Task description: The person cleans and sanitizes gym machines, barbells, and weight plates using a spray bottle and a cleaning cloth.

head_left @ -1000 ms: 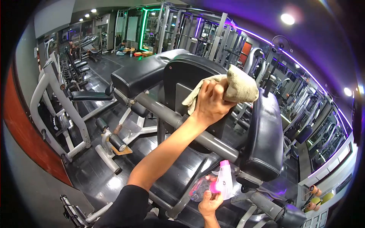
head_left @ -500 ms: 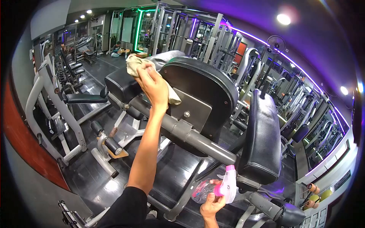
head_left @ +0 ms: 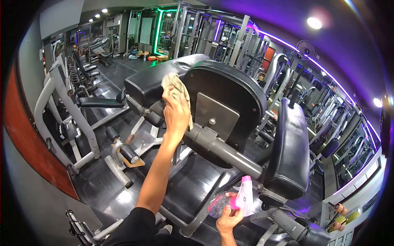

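My left hand [head_left: 177, 112] is closed on a cream cloth [head_left: 176, 84], which bunches above the fingers and hangs down behind them. The cloth overlaps the left edge of a black rounded backrest [head_left: 225, 82] and the inner end of the left padded arm [head_left: 143, 84]. Below it runs a grey steel bar [head_left: 230, 153]. Lower down, my right hand [head_left: 229, 220] grips a clear spray bottle [head_left: 219, 205] by its neck, under the pink and white spray head [head_left: 245, 194]. Beside the bottle stands the right black pad [head_left: 288, 151].
A leg roller machine [head_left: 123, 153] stands on the black floor to the left, near a grey-framed machine [head_left: 61, 106]. Cable racks [head_left: 213, 37] fill the back. Far off, a person [head_left: 134, 50] is low by the floor. Dumbbells [head_left: 339, 209] sit at the lower right.
My left hand has drawn the cloth down off the left pad's top, toward the backrest's side. My right hand still holds the spray bottle. The view has shifted slightly.
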Available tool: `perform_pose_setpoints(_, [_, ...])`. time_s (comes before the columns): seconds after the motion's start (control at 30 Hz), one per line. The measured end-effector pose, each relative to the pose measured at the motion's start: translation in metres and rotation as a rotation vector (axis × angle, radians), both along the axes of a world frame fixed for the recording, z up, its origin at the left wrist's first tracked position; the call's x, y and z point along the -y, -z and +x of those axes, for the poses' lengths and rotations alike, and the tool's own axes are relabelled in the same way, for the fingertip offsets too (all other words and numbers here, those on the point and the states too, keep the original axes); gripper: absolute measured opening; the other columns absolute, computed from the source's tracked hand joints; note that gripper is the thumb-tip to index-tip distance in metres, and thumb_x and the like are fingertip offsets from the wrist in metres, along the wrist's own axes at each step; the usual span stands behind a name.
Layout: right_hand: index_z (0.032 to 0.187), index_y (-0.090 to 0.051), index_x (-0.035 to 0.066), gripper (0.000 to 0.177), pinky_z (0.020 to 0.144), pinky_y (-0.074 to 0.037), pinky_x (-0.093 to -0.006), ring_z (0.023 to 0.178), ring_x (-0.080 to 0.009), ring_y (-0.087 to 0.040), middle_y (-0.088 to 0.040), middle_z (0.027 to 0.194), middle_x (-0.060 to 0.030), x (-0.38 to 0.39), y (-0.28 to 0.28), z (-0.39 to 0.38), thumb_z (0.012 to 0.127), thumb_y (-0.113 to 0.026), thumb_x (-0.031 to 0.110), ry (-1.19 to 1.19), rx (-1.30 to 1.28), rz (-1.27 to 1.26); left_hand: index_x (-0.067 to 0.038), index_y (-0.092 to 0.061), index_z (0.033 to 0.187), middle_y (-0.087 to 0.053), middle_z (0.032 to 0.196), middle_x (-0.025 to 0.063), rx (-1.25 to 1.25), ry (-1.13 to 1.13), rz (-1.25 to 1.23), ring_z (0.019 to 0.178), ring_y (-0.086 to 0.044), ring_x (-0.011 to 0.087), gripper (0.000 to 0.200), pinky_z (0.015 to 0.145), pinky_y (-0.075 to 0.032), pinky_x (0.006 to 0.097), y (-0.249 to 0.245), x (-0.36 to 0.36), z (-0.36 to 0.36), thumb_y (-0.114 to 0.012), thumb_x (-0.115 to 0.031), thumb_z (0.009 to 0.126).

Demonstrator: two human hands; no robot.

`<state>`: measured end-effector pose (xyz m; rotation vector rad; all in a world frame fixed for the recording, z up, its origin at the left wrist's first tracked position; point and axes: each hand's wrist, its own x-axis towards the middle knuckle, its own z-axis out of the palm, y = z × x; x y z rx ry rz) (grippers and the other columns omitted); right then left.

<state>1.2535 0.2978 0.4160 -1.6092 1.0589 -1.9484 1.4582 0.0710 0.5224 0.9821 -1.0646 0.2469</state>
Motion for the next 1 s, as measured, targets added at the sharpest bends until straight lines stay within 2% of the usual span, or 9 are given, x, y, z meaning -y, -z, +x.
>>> perform_pose_setpoints(0.1, [0.115, -0.049, -0.007, 0.051, 0.081, -0.045, -0.0359, 0.094, -0.0238, -0.058, -0.053, 0.099, -0.013, 0.0, 0.005, 0.006, 0.089, -0.065, 0.034, -0.023, -0.003, 0.009, 0.0, -0.026, 0.131, -0.054, 0.115, 0.0343, 0.064, 0.046, 0.462, 0.101, -0.056, 0.0495, 0.048, 0.084, -0.046, 0.0524, 0.02, -0.02, 0.0, -0.049, -0.018, 0.093])
perform_pose_setpoints(0.13, [0.114, -0.049, -0.007, 0.05, 0.08, -0.045, -0.0358, 0.093, -0.0238, -0.058, -0.053, 0.098, -0.013, 0.001, 0.005, 0.008, 0.089, -0.065, 0.033, -0.028, -0.002, 0.002, -0.001, -0.033, 0.13, -0.056, 0.115, 0.0312, 0.083, -0.003, 0.345, 0.098, -0.059, 0.0469, 0.045, 0.082, -0.047, 0.0516, 0.025, -0.022, -0.001, -0.049, -0.02, 0.092])
perform_pose_setpoints(0.4, [0.112, -0.051, -0.007, 0.046, 0.078, -0.046, -0.0358, 0.091, -0.0248, -0.059, -0.052, 0.098, -0.0131, 0.0, 0.01, 0.008, 0.089, -0.064, 0.032, -0.033, 0.008, -0.013, -0.002, -0.058, 0.104, -0.067, 0.083, 0.022, 0.393, 0.052, 0.708, 0.076, -0.065, 0.0425, 0.03, 0.071, -0.052, 0.0498, 0.015, -0.072, -0.037, -0.056, -0.026, 0.086])
perform_pose_setpoints(0.53, [0.113, -0.05, -0.007, 0.048, 0.08, -0.046, -0.0362, 0.091, -0.0249, -0.059, -0.052, 0.097, -0.0128, -0.004, 0.005, 0.002, 0.089, -0.064, 0.033, 0.02, 0.015, -0.028, -0.007, -0.06, 0.098, -0.067, 0.082, 0.0141, 0.476, 0.212, 0.584, 0.067, -0.066, 0.0333, 0.024, 0.06, -0.053, 0.0427, 0.047, -0.093, -0.091, -0.061, -0.026, 0.083])
perform_pose_setpoints(0.6, [0.114, -0.049, -0.007, 0.049, 0.081, -0.046, -0.0362, 0.092, -0.0244, -0.058, -0.053, 0.098, -0.0128, -0.005, 0.005, -0.007, 0.089, -0.064, 0.033, 0.041, 0.005, -0.026, -0.011, -0.063, 0.099, -0.066, 0.085, 0.0092, 0.418, 0.466, 0.276, 0.063, -0.066, 0.0288, 0.02, 0.055, -0.053, 0.0379, 0.057, -0.104, -0.12, -0.063, -0.022, 0.082])
perform_pose_setpoints(0.73, [0.119, -0.047, -0.007, 0.053, 0.085, -0.045, -0.0357, 0.094, -0.0225, -0.058, -0.055, 0.102, -0.0127, -0.007, 0.006, -0.018, 0.089, -0.065, 0.033, 0.117, 0.015, -0.035, -0.012, -0.066, 0.095, -0.065, 0.094, 0.0053, 0.702, 0.204, -0.031, 0.062, -0.066, 0.019, 0.017, 0.05, -0.052, 0.0306, 0.081, -0.077, -0.109, -0.065, -0.02, 0.079])
perform_pose_setpoints(0.8, [0.121, -0.047, -0.006, 0.053, 0.086, -0.044, -0.0345, 0.095, -0.0216, -0.057, -0.055, 0.103, -0.0127, -0.009, 0.006, -0.019, 0.089, -0.065, 0.032, 0.115, 0.036, -0.016, -0.01, -0.068, 0.094, -0.066, 0.106, 0.0084, 0.826, 0.115, 0.018, 0.087, -0.066, 0.0224, 0.026, 0.062, -0.055, 0.034, 0.08, -0.074, -0.074, -0.066, -0.021, 0.071])
perform_pose_setpoints(0.87, [0.12, -0.047, -0.006, 0.053, 0.085, -0.044, -0.0345, 0.094, -0.0218, -0.057, -0.055, 0.102, -0.0125, -0.011, 0.007, -0.017, 0.089, -0.065, 0.032, 0.113, 0.052, 0.012, -0.008, -0.068, 0.095, -0.066, 0.108, 0.0086, 0.725, 0.033, 0.072, 0.093, -0.065, 0.0248, 0.029, 0.062, -0.055, 0.0354, 0.072, -0.072, -0.043, -0.065, -0.02, 0.068])
perform_pose_setpoints(1.0, [0.117, -0.048, -0.006, 0.051, 0.083, -0.045, -0.0349, 0.094, -0.0225, -0.058, -0.054, 0.101, -0.0119, -0.012, 0.015, -0.015, 0.089, -0.065, 0.032, 0.089, 0.013, 0.035, -0.007, -0.065, 0.111, -0.067, 0.098, 0.0161, 0.315, -0.095, 0.196, 0.077, -0.066, 0.0344, 0.026, 0.064, -0.053, 0.042, 0.087, -0.034, 0.031, -0.058, -0.02, 0.089])
